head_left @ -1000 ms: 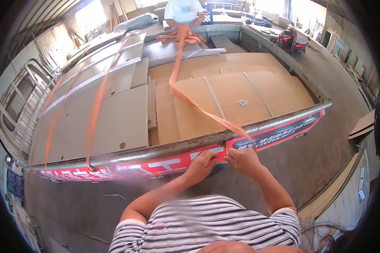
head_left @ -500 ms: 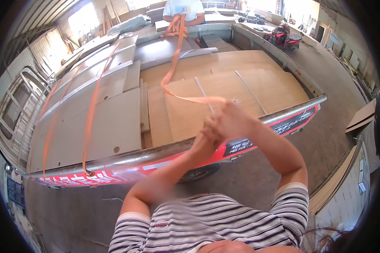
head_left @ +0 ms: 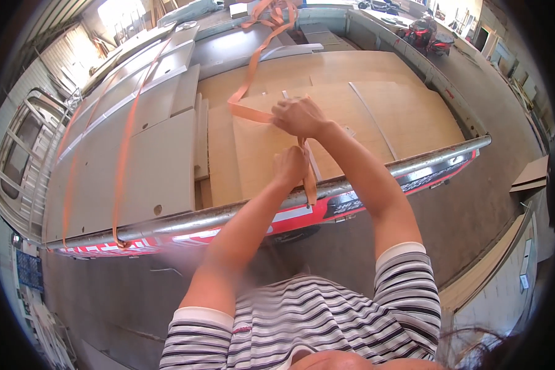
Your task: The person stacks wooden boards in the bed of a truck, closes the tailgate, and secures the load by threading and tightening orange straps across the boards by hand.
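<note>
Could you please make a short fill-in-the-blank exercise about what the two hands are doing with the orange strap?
1. Both hands grip a strap whose colour is ____.
2. The right hand is ____ than the left hand in the picture.
3. The strap end hangs over a shiny metal ____.
4. The boards under the strap lie ____.

Missing words: orange; higher; rail; flat
</note>
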`<state>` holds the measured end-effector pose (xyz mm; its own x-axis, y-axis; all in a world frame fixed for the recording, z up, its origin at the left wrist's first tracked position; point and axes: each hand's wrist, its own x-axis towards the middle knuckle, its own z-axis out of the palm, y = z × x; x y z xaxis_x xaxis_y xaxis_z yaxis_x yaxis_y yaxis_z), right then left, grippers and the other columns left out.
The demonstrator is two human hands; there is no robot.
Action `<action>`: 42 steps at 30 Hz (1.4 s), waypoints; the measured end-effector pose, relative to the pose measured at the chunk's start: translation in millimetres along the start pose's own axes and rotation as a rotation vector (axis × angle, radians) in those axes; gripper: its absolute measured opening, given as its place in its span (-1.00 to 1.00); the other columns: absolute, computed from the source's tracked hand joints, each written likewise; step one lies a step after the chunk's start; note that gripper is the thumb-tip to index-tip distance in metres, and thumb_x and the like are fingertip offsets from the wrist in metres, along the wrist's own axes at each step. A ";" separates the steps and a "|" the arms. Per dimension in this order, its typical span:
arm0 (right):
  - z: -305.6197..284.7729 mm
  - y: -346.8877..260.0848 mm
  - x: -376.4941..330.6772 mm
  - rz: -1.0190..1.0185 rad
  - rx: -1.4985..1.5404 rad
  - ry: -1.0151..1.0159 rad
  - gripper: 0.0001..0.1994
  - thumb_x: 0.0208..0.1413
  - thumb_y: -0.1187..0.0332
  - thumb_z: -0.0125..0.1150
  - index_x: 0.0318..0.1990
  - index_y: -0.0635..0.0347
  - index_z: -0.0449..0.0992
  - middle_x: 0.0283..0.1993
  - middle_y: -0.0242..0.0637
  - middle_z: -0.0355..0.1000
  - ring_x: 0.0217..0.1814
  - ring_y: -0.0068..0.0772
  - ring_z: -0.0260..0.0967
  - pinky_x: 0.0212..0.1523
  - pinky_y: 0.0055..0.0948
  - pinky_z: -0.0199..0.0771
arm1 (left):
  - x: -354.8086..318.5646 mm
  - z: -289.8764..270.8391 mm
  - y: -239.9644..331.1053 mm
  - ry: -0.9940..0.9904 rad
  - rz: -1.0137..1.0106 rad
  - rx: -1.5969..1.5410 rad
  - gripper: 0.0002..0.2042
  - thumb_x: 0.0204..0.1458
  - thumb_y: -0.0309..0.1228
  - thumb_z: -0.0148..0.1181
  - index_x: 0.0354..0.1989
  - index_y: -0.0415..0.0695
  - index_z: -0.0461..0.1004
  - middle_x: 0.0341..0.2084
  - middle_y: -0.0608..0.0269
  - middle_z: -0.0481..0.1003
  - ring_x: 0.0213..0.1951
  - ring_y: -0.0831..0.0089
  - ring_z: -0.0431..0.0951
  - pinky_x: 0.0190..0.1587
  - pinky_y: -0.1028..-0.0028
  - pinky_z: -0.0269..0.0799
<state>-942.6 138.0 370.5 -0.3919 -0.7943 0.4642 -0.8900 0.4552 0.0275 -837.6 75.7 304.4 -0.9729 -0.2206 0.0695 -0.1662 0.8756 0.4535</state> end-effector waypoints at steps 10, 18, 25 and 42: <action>-13.1 -41.8 -123.5 0.568 0.312 0.045 -0.65 0.23 0.10 -0.08 -0.12 0.21 0.43 -0.05 0.01 0.43 -0.02 0.07 0.40 -0.05 -0.06 0.39 | -0.7 -2.2 1.6 -0.026 -0.050 -0.045 -0.54 0.22 -0.10 -0.14 -0.32 -0.22 0.60 -0.28 -0.13 0.57 -0.16 -0.09 0.56 -0.07 0.09 0.45; -16.3 -78.2 -139.8 0.605 0.099 -0.013 -0.59 0.26 0.04 -0.14 -0.39 0.14 0.51 -0.39 -0.09 0.53 -0.30 0.02 0.49 -0.26 -0.06 0.46 | -7.2 -9.3 7.5 -0.062 -0.103 0.055 -0.56 0.24 -0.12 -0.17 -0.27 -0.19 0.60 -0.21 -0.08 0.57 -0.12 -0.01 0.58 -0.09 0.16 0.49; -17.2 -77.7 -143.0 0.617 0.123 -0.038 -0.62 0.24 0.08 -0.12 -0.40 0.14 0.52 -0.40 -0.09 0.53 -0.31 -0.01 0.51 -0.28 -0.08 0.48 | -14.1 -16.7 22.4 -0.129 -0.136 0.203 -0.74 0.12 -0.32 0.00 -0.21 -0.14 0.60 -0.16 0.02 0.57 -0.10 0.12 0.59 -0.12 0.22 0.52; -11.5 -68.2 -145.5 0.481 0.198 -0.058 -0.69 0.21 0.16 -0.07 -0.36 0.14 0.54 -0.30 -0.18 0.55 -0.17 -0.17 0.51 -0.14 -0.23 0.48 | 0.6 5.8 2.3 -0.044 -0.141 0.306 -0.59 0.22 -0.14 -0.16 -0.27 -0.14 0.59 -0.21 0.03 0.58 -0.17 0.06 0.59 -0.16 0.15 0.50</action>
<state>-822.2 227.2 311.3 -0.7747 -0.5372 0.3334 -0.6307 0.6940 -0.3473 -839.5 80.1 300.3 -0.9417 -0.3361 -0.0166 -0.3340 0.9276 0.1674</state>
